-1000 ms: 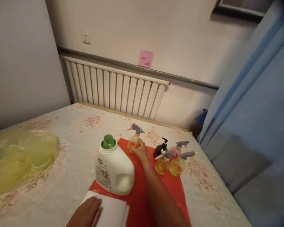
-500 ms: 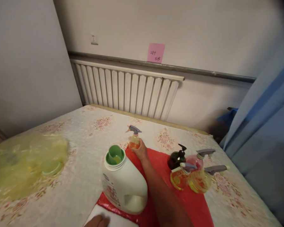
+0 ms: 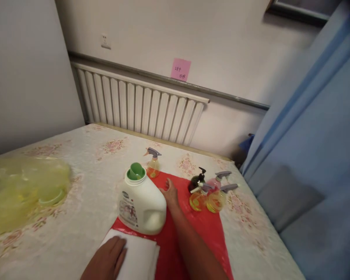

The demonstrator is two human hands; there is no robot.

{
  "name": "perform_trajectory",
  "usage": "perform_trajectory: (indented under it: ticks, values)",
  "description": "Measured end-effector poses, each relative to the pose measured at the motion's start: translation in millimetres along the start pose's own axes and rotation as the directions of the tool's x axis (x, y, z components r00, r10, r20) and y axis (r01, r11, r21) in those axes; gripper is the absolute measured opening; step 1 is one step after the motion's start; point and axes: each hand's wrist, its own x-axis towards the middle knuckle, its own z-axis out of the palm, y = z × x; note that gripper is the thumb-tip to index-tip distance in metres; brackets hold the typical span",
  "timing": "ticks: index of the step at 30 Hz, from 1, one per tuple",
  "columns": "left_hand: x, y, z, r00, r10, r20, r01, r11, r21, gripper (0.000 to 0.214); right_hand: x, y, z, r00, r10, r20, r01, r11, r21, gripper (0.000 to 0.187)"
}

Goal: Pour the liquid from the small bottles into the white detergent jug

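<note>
Right hand has released the clear, grey-triggered bottle; hands half-open, empty, left on white sheet.

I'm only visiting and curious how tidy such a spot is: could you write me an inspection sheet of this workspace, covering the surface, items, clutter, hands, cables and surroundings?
Surface: floral cloth, with a red sheet laid over part of it.
Job's things: single spray bottle, upright near the red sheet's far-left corner; white folded stack; white jug with a green cup in its mouth; dark pump bottle grouped with three other spray bottles.
Clutter: crumpled yellow bag, far left.
Hands: left hand rests on the stack; right hand, open, beside the jug, contact unclear.
Cables: nothing seen.
Surroundings: radiator, wall socket, pink note, blue curtain.
</note>
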Motion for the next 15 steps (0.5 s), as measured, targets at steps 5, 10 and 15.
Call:
perform_trajectory:
  ticks: [5, 10, 15]
  values:
    - [3.9, 0.5, 0.3, 0.995, 0.0, 0.096, 0.005, 0.998, -0.057, 0.031, -66.8, -0.2, -57.1, 0.983, 0.085, -0.164, -0.092, 0.995, -0.035, 0.045]
    - [5.0, 0.7, 0.4, 0.986, 0.004, 0.169, 0.005, 0.999, -0.054, 0.028, -89.0, 4.0, -129.2, 0.879, 0.143, -0.456, -0.218, 0.969, -0.116, 0.055]
    - [6.1, 1.3, 1.6, 0.973, -0.012, 0.232, 0.027, 0.998, -0.061, 0.029, -73.4, -4.2, -155.0, 0.843, 0.144, -0.518, -0.28, 0.94, -0.194, 0.078]
